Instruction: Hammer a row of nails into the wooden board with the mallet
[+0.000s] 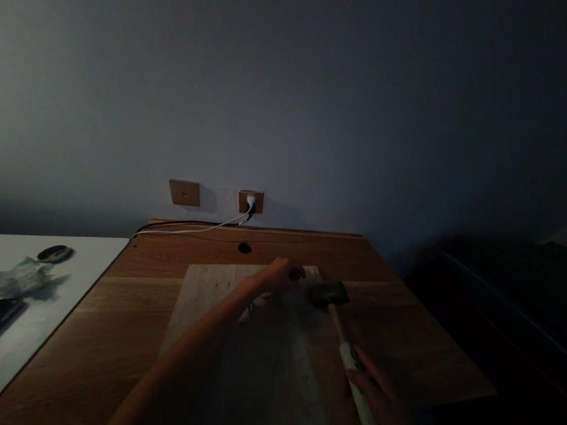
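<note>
The broad wooden table [393, 334] carries the work, which looks under way rather than finished: the pale board [284, 368] lies flat on it and the mallet is already taken up, but the surface shows no clear result by which to judge how much remains. The mallet [338, 325] slants from the lower right toward the far end of the board, its dark block-shaped head over the board's right edge. The right hand [373, 381] is closed around its handle, fingers wrapped about the light-coloured grip. The left hand [279, 274] reaches across the board's far end, partly closed, with fingers curled toward the mallet head; in this dim light I cannot tell whether they pinch anything or merely rest there. Smallest of all, a bright sliver [246, 313] shows on the board just beside the left forearm, and two dark marks [216, 284] sit near its far edge.
</note>
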{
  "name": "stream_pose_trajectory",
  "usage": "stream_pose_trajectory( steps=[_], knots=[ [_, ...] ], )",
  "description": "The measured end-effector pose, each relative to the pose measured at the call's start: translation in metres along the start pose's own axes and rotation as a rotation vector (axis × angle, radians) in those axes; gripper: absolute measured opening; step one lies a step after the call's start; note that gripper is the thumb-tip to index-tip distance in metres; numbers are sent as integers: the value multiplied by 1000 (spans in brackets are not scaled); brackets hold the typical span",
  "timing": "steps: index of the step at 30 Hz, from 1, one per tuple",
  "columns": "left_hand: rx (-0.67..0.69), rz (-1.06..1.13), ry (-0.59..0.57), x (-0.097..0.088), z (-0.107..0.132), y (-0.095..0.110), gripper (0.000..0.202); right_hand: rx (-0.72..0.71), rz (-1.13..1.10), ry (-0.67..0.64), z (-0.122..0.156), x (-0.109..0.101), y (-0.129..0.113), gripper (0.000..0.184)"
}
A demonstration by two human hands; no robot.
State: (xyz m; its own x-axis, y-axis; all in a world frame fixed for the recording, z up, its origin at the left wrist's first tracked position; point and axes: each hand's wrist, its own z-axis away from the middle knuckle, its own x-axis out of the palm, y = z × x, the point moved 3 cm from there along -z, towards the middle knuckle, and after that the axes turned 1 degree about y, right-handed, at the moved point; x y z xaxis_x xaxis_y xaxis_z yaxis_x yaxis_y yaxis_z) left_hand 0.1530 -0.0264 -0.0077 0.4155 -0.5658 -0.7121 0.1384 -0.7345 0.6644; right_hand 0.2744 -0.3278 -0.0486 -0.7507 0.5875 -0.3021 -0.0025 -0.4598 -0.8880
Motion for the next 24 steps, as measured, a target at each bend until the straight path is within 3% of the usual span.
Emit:
stream_pose_trajectory(
  steps=[9, 17, 24],
  knots=[
    [30, -21, -4, 7, -3, 10, 38, -55, 64, 33, 1, -2, 0, 57],
    [-28, 63, 18, 14, 1, 1, 38, -17, 67, 43, -3, -4, 0, 58],
    [-73, 133, 53, 23, -1, -11, 41, 111, -93, -95, 14, 30, -25, 65]
  ],
)
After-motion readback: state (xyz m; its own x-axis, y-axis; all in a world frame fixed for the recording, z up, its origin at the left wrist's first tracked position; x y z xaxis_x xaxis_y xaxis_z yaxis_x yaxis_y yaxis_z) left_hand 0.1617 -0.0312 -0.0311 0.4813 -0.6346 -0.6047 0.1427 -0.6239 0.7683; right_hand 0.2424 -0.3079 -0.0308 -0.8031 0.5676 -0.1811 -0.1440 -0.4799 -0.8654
